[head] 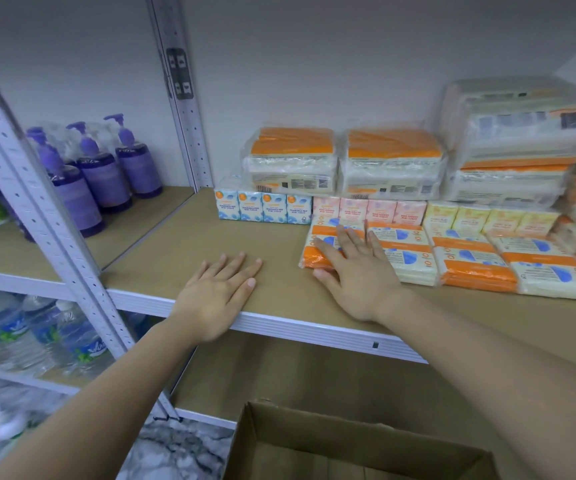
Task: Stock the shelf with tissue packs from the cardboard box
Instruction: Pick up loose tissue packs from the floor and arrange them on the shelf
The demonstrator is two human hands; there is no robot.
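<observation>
1. The left hand (218, 291) lies flat on the bare front part of the shelf board (175, 251), fingers straight and spread, holding nothing.
2. The right hand (356, 271) rests on top of the orange-and-cream tissue pack (383, 237) at the left end of the front row. The fingers are extended across its top face; the thumb lies against its near left corner. The hand presses rather than grasps.
3. That pack lies flat on the shelf board, touching the next flat pack (466, 261) on its right; a further flat pack (553, 271) follows.
4. Behind the front row stand small upright packs: blue mini tissue packs (262, 207), pink mini tissue packs (369, 209) and yellow mini tissue packs (487, 220).
5. Wrapped orange-topped bundles (345, 161) are stacked on the upright packs, against the wall.
6. The cardboard box (317, 441) stands open below the shelf, at the lower edge of view.
7. Purple pump bottles (106, 168) occupy the adjoining bay to the left; water bottles (37, 334) sit one level lower.
</observation>
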